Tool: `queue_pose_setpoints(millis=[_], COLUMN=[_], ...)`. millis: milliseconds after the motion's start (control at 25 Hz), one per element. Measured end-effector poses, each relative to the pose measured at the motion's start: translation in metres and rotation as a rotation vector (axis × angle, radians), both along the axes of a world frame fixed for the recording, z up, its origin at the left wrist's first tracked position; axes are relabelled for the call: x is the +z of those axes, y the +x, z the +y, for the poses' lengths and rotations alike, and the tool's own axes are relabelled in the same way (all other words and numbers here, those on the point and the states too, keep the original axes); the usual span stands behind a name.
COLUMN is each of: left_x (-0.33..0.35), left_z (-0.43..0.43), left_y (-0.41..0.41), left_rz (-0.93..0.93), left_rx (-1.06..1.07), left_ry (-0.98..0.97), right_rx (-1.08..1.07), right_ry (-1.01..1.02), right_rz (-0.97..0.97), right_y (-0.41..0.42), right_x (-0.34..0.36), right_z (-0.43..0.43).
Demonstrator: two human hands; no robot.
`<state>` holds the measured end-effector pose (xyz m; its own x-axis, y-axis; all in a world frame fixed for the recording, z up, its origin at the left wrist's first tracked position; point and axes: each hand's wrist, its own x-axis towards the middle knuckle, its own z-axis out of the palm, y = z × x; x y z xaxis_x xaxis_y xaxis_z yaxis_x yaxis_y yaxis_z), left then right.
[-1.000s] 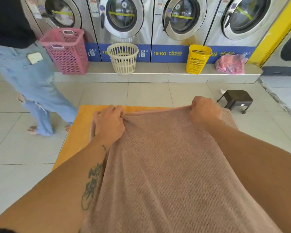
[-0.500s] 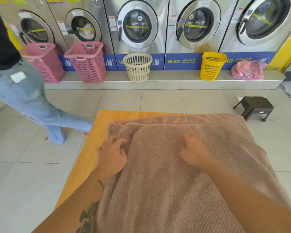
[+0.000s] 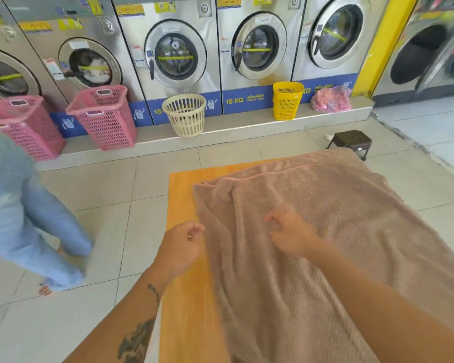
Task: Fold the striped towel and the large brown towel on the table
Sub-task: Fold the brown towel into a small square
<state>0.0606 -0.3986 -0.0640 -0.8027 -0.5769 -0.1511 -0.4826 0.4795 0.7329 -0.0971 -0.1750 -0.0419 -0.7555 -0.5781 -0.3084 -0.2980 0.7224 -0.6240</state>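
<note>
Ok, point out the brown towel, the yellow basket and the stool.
brown towel point(image 3: 325, 205), head view, middle of top layer.
yellow basket point(image 3: 286, 106), head view, front wall.
stool point(image 3: 350, 137), head view, seat top.

Large brown towel point(image 3: 338, 205): pinkish-brown, waffle-textured, spread flat and doubled over on orange table point(image 3: 184, 189). Hemmed edge of upper layer just short of lower layer's far edge. Soft wrinkles near far-left corner. Left strip of tabletop left uncovered.
</note>
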Motion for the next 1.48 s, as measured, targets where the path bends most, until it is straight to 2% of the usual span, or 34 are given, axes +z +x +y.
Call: queue_pose_setpoints(millis=[120,240,440,800,960,1040,1120,1200,1400,1480], left_x=[0.010,0.031,0.049,0.013,-0.026,-0.039,-0.044,-0.044,-0.040,-0.038], left_z=[-0.026,-0.045,-0.057,-0.115,-0.143,-0.143,-0.142,-0.141,-0.144,-0.147], left_y=[0.025,0.014,-0.035,-0.129,-0.188,-0.202,-0.204,-0.197,-0.171,-0.157], left_rz=[-0.046,-0.062,-0.061,-0.097,-0.156,-0.237,-0.264,-0.217,-0.046,0.034], left_rx=[-0.111,-0.216,-0.354,-0.389,-0.612,-0.768,-0.857,-0.876,-0.882,-0.949], left_ry=[-0.016,-0.031,-0.088,-0.256,-0.287,-0.297,-0.411,-0.450,-0.403,-0.410], right_rx=[-0.088,-0.176,-0.355,-0.555,-0.840,-0.990,-1.081,-1.163,-1.436,-1.427], right_ry=[0.013,0.007,-0.055,0.013,0.015,0.067,0.152,0.227,0.561,0.619], right_rz=[-0.005,-0.053,-0.111,-0.087,-0.087,-0.086,-0.093,-0.076,-0.120,-0.155], right_y=[0.056,0.096,0.102,0.117,0.143,0.168,0.196,0.224,0.281,0.296], right_x=[0.012,0.024,0.025,0.002,-0.004,-0.005,-0.008,-0.014,-0.027,-0.030], right_z=[-0.003,0.005,0.018,-0.001,-0.007,-0.013,-0.025,-0.038,-0.072,-0.085])
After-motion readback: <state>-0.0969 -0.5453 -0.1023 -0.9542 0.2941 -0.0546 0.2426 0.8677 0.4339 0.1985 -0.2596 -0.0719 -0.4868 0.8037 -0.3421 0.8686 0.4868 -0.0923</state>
